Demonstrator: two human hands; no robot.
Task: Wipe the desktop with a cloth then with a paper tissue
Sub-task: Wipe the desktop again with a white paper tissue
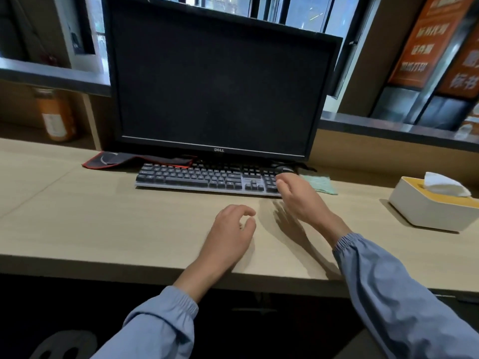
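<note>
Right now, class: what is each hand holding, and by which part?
Nothing is held. The left hand rests empty on the desktop; the right hand hangs open near the green cloth.

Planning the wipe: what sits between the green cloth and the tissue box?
Nothing: the head view shows only bare desktop between the green cloth and the tissue box.

Black Dell monitor (220, 81), screen dark, stands at the back edge of the worktop (103, 216). Dark keyboard (202, 177) just in front of it. Red-and-black mouse pad (134, 160) rumpled behind the keyboard's left end, black mouse (283, 169) behind its right end. Blurred orange bottle (55, 115) past the back-left corner.
</note>
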